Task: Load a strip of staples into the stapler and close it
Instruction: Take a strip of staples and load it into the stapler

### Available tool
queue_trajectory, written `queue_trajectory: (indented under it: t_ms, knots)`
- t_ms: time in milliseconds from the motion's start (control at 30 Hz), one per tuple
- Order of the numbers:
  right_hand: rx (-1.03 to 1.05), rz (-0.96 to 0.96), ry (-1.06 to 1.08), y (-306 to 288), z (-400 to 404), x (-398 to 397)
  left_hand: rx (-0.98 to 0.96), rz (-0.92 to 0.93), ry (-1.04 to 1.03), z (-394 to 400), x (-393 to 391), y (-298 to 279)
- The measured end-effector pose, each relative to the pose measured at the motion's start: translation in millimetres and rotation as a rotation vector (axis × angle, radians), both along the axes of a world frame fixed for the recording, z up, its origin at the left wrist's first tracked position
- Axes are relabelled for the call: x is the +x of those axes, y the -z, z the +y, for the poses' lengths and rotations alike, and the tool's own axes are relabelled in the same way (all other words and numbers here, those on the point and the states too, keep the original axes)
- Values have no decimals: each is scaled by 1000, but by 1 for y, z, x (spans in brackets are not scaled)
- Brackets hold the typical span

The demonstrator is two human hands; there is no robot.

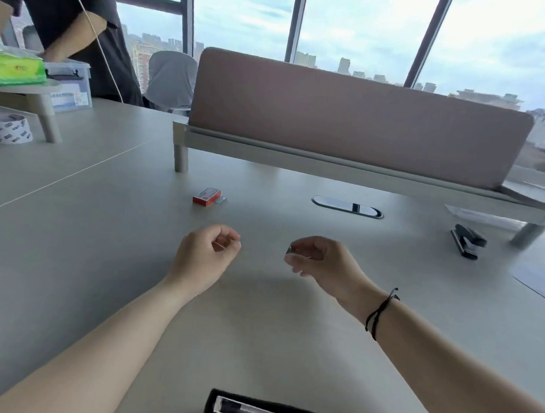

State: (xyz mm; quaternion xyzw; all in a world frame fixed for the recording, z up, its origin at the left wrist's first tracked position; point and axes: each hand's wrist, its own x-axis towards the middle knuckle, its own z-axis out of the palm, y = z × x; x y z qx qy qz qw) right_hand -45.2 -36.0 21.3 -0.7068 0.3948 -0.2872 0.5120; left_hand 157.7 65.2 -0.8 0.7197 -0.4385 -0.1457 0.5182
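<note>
My right hand (317, 257) hovers over the middle of the grey table, its fingertips pinched on a small silvery strip of staples (289, 250). My left hand (209, 255) floats beside it, fingers loosely curled with nothing in them. A black stapler (467, 241) lies on the table far to the right, well away from both hands. A red staple box (206, 197) sits beyond my left hand, its grey inner tray poking out on the right.
A pink desk divider (345, 116) on a raised shelf runs across the back. An oval cable port (347, 206) is set into the table. A tape roll (9, 132) and a person stand at far left. A black case (258, 409) lies at the near edge.
</note>
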Motion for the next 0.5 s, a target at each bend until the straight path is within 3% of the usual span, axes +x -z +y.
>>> queue_trajectory:
  t_ms: [300,500]
  knots:
    - [-24,-193,41,-6,87,-127,114,-139,442,32,-94,-37]
    - [-126,-296,43,-4,110,-153,216,110,684,54,-158,-54]
